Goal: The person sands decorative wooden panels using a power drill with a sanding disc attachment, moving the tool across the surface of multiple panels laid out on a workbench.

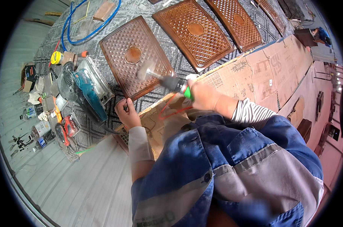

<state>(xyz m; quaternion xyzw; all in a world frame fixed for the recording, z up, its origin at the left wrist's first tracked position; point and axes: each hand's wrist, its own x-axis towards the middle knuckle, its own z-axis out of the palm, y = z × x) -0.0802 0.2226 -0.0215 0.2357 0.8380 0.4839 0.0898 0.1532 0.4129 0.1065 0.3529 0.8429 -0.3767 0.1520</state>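
Worker's clothing: blue-and-grey work garment (232,166) nearest the camera; black-and-white striped sleeve (252,112) at the right wrist.
Left hand: left hand (128,113) at the near corner of the panel, fingers curled, thumb at its edge; whether they pinch the edge cannot be told.
Right hand: right hand (203,96) with fingers closed around the tool's grip.
Tool: black-and-green handheld power tool (174,84), pointing leftward; its pale rounded head (147,70) is blurred over the panel, contact not determinable.
Panel in work: brown rectangular panel with raised lattice and a plain oval centre (133,55), lying face up on the counter, in front of the hands.
Counter: counter (175,56) covered in grey patterned cloth; brown flattened cardboard (260,77) along its near side.
Left of panel: teal-and-black power sander (84,87) just beside it; red-and-black handheld tool (70,125) further left.
Beyond, right: two glossier brown lattice panels (196,29), set apart from the first.
Far right: another person in blue (322,36), well apart.
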